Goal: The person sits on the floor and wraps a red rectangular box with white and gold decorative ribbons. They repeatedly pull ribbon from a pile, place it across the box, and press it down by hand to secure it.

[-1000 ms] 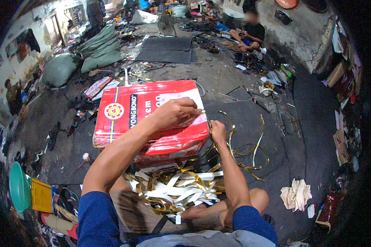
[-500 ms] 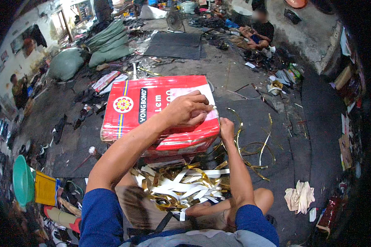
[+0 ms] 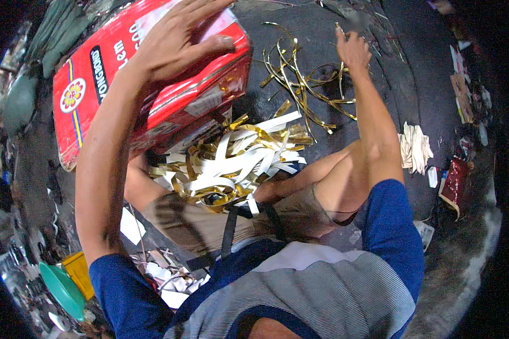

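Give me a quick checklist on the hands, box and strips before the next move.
1. Left hand at the red box: ok; it is spread over the top.
2. Whole box in view: not ok; the picture's upper edge cuts it off.
3. Right hand apart from the box: ok; it is out to the right, near the loose gold strips.
4. Right hand's grip: cannot tell; the fingertips are too unclear to show whether they pinch a strip.
5. Loose gold strips laid straight: not ok; they curl and cross on the floor.
6. Beige cloth clear of both hands: ok; it lies apart at the right.
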